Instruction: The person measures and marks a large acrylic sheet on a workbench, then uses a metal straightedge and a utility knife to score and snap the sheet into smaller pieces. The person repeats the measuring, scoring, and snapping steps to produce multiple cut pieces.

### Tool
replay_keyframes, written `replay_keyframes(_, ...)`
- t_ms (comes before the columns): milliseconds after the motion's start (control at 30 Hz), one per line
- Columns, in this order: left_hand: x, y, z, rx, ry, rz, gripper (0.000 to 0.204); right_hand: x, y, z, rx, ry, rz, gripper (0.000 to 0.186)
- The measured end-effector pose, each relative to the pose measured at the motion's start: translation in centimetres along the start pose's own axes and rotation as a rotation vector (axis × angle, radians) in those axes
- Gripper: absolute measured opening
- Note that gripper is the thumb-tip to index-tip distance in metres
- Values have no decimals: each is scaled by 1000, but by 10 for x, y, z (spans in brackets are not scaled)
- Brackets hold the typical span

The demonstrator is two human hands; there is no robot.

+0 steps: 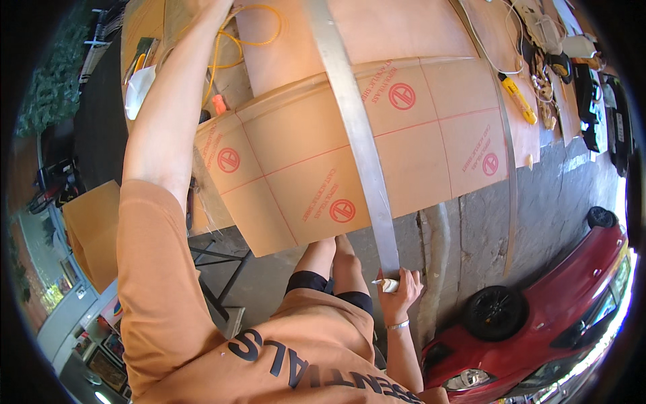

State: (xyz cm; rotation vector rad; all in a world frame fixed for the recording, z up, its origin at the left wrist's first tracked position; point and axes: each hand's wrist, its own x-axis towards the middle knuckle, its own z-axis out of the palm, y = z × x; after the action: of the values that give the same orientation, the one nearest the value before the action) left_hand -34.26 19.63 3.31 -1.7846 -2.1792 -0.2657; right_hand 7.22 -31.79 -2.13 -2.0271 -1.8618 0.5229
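Observation:
A brown paper-covered sheet (303,161) with red printed emblems and red ruled lines lies over the work table. Across it runs a long metal straightedge (356,128), its near end reaching past the sheet's near edge. My right hand (404,291) is closed around a small white tool (387,285) with a thin pointed tip, right at the near end of the straightedge. My left arm stretches far forward over the table. At the top edge my left hand (210,5) is mostly cut off, so its fingers do not show.
Yellow cord (243,44) and an orange-red handle (219,104) lie left of the sheet. A yellow-handled tool (519,101) and cables are on the right. A thin strip (513,202) hangs past the table's near edge. A red car (538,310) stands at lower right.

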Motion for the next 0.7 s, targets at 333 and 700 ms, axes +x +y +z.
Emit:
replay_keyframes(333, -184, 79, -41, -656, 132, 133, 57, 23, -3, 15, 5, -18, 61, 43)
replay_keyframes(700, -287, 92, -45, -648, -351, 352, 112, 45, -17, 11, 55, -78, 44, 55)
